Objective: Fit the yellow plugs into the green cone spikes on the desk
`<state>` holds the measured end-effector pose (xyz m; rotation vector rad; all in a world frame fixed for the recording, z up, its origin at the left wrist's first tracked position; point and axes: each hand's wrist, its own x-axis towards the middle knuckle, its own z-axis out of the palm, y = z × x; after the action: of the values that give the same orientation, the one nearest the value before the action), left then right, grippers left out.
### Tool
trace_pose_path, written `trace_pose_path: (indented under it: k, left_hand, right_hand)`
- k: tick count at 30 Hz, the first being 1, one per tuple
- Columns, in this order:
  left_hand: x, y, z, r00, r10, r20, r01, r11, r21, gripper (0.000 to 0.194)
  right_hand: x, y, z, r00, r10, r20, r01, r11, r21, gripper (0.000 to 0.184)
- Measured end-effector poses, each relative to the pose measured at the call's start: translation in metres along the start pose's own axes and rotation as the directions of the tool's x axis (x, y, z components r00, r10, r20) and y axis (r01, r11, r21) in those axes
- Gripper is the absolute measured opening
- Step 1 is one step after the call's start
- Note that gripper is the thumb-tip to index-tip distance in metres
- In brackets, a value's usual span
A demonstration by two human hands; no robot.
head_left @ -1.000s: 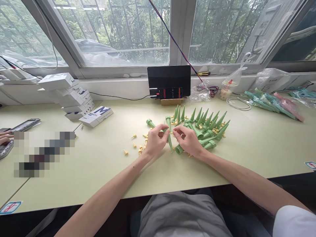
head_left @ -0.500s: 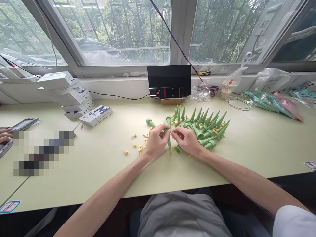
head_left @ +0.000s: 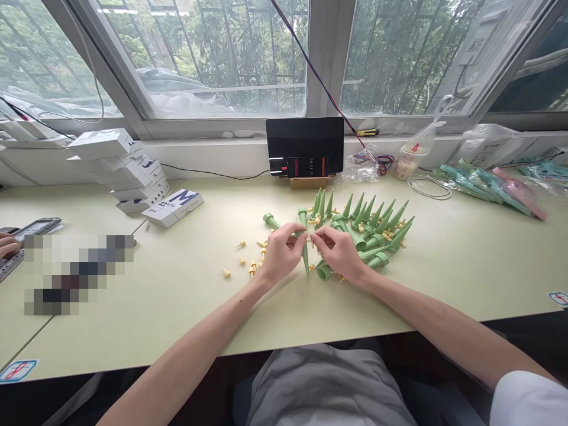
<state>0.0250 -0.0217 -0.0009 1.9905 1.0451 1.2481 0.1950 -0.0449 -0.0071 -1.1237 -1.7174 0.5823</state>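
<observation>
Over the middle of the table, my left hand [head_left: 285,248] is closed around a green plastic spike [head_left: 305,260], its pointed tip aimed down toward me. Close by on the right, my right hand [head_left: 336,247] pinches a small yellow plastic piece [head_left: 310,239] against the spike's side; the fingertips partly hide it. Many green spikes [head_left: 360,210] lie and stand in a cluster behind and right of my right hand, with yellow pieces among them. Several loose yellow pegs [head_left: 242,260] are scattered left of my left hand. Another green spike [head_left: 270,220] lies just beyond it.
A phone [head_left: 307,167] showing a timer leans on a black tablet [head_left: 304,139] at the back. White boxes [head_left: 133,171] are stacked back left. A bagged cup [head_left: 409,160] and plastic packets [head_left: 492,186] lie back right. At far left, another person's hand [head_left: 7,245] touches a device.
My right hand has shifted very slightly right, and the open-ended spike beneath it has moved a little. At far left, the other person's hand has drawn back slightly.
</observation>
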Motion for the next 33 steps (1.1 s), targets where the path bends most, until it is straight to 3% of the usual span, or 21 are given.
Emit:
trace_pose_path:
  k: [14,25,33]
  left_hand:
    - [-0.0005,-0.0025,0.0012,1.000,0.015,-0.001,-0.015,1.000,-0.020,0.019]
    - [0.0008,0.0052,-0.0013,0.995,-0.104,0.015,0.105,0.987,-0.124,0.016]
    - [0.0019,0.0020,-0.0018,0.992,-0.125,0.009,0.125,0.983,-0.133,0.015]
  right_hand:
    - [0.0002,-0.0005,-0.0010,0.999,-0.029,-0.014,0.029,0.999,-0.030,0.035]
    - [0.0004,-0.0016,-0.0002,0.999,-0.028,-0.026,0.029,0.999,0.019,0.022]
    - [0.0001,-0.0010,0.0005,0.998,-0.046,-0.043,0.047,0.999,0.027,0.018]
